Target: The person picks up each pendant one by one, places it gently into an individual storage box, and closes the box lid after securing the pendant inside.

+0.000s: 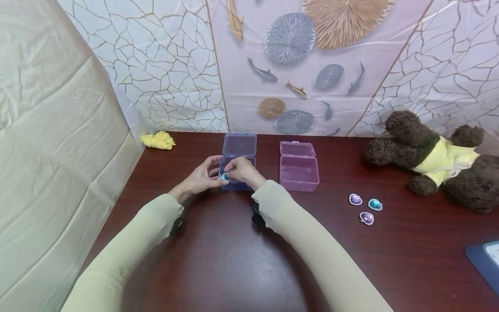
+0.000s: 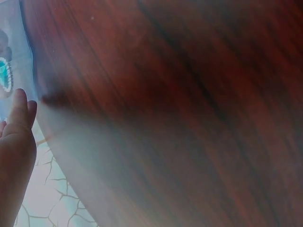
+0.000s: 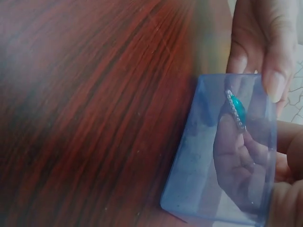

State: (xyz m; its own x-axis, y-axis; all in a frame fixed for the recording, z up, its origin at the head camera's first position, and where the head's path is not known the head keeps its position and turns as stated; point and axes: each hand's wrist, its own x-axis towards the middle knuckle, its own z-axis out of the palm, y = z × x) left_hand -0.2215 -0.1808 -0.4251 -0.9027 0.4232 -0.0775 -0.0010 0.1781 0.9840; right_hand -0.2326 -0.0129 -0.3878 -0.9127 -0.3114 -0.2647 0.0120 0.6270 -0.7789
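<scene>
A blue see-through plastic box (image 1: 238, 186) stands with its hinged lid tipped back. My left hand (image 1: 199, 177) grips the box at its left wall, the thumb at the near side. Between the fingertips of my right hand (image 1: 243, 170) is a teal heart-shaped gem (image 1: 225, 176) with a beaded rim. Through the clear wall in the right wrist view, the gem (image 3: 237, 109) tilts on edge inside the box, with the right fingers around it. Only part of the left hand (image 2: 16, 142) shows in the left wrist view.
A pink open box (image 1: 299, 174) stands right of the blue one. Farther right lie two purple gems (image 1: 355, 199) and a teal gem (image 1: 375, 204). A brown plush bear (image 1: 432, 156) lies at the back right, a yellow tassel-like bundle (image 1: 158, 140) at the back left.
</scene>
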